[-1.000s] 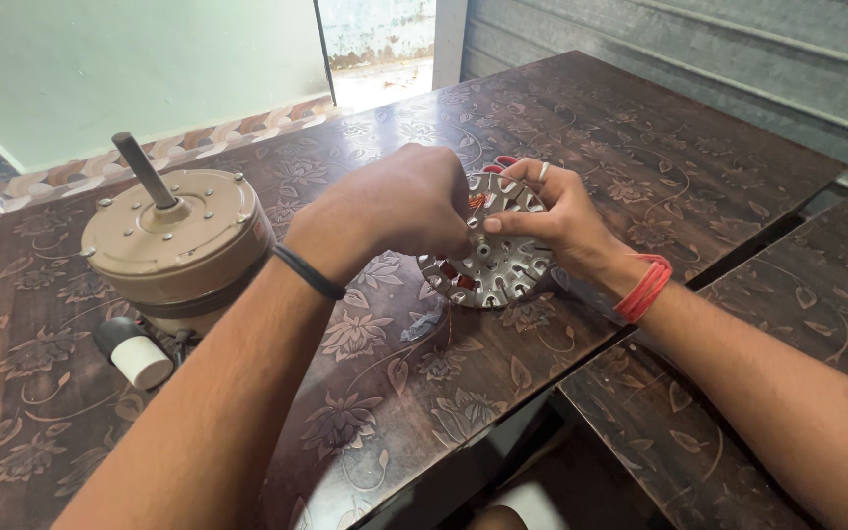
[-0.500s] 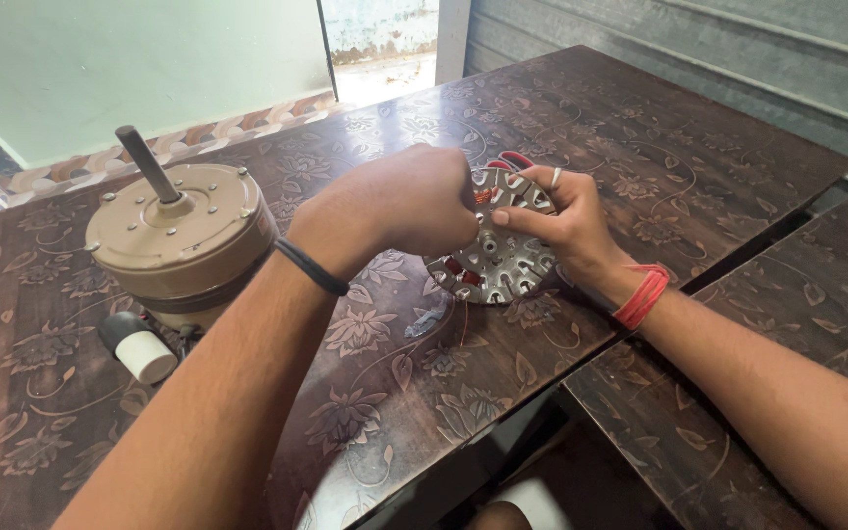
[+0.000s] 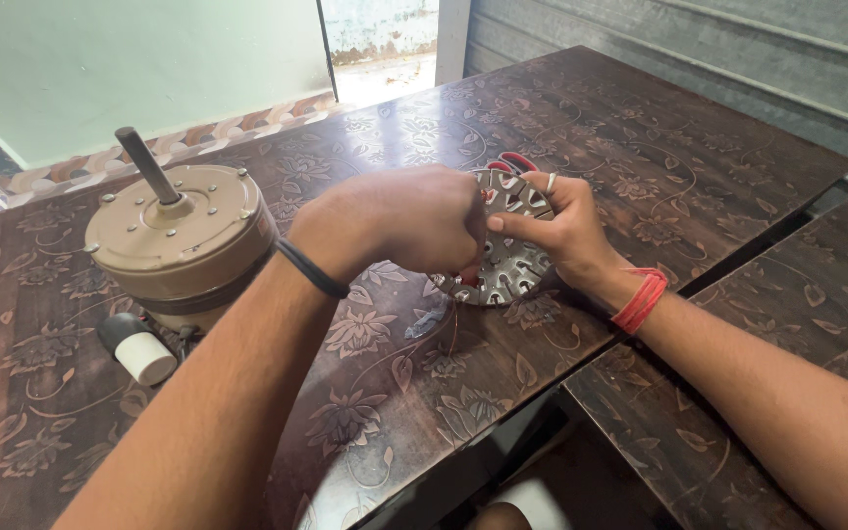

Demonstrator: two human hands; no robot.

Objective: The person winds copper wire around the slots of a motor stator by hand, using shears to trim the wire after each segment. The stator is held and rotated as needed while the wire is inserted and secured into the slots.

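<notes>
Resting on the dark floral-patterned surface (image 3: 395, 393), the round perforated metal disc (image 3: 507, 270) lies near the middle, red wire (image 3: 514, 160) showing at its far edge. We hold it between both hands. Our left hand (image 3: 414, 221) is curled closed over the disc's left side, covering that part; what its fingertips pinch we cannot tell. Our right hand (image 3: 561, 231) grips the disc's right rim, thumb pressed on top, fingers wrapped behind. A black band (image 3: 311, 270) circles the left wrist, a red thread (image 3: 640, 299) the right. Well apart to the left stands a tan motor housing (image 3: 184, 240) with an upright shaft (image 3: 147, 165); just beside it lies a black-and-white capacitor (image 3: 137, 348).
</notes>
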